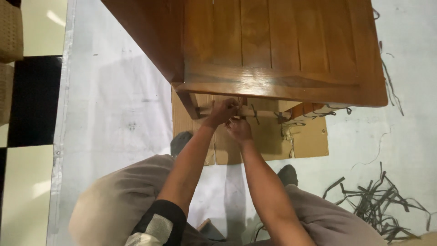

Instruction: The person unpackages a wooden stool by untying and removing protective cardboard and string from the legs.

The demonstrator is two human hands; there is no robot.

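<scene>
While both hands work under the cabinet (273, 50), my left grip (223, 111) and right grip (238, 129) pinch the strap (255, 114) on the rail (264, 112); next I'd guess pulling it free.

Your hands work beneath a glossy honey-brown wooden table (282, 50), its top streaked with darker grain. Under it lies plain tan cardboard (309, 141) on a pale grey floor sheet (114, 114). Dark olive-grey strips (378, 196) litter that sheet. Your trousers (118, 205) are beige; your sleeve (157, 225) is black with a grey panel. Beside the sheet, floor tiles (32, 105) alternate cream and black.
</scene>
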